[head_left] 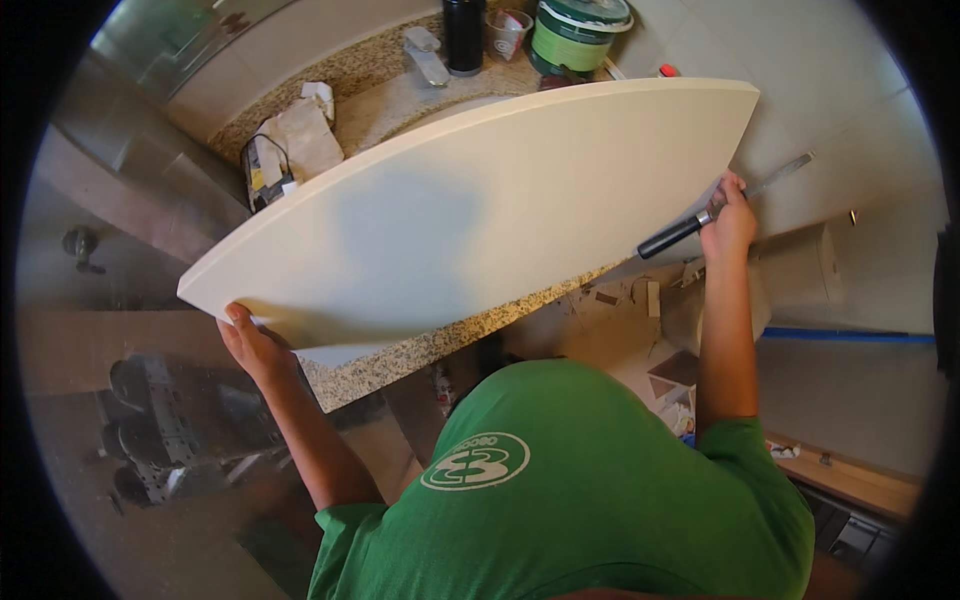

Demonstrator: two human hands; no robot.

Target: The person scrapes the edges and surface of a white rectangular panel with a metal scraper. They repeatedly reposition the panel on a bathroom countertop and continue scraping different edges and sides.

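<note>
A large white panel is tilted up in front of me over a granite countertop. My left hand grips its lower left corner, thumb on the near face and the other fingers mostly hidden behind. My right hand is closed at the panel's right edge. In that same hand is a chisel-like tool with a black handle and a flat metal blade that sticks out past my fingers. A soft shadow falls on the panel's face.
Behind the panel stand a faucet, a black cylinder, a clear cup and a green bucket. A crumpled cloth lies at the counter's left. Glass borders the left side; debris and an open box are on the floor.
</note>
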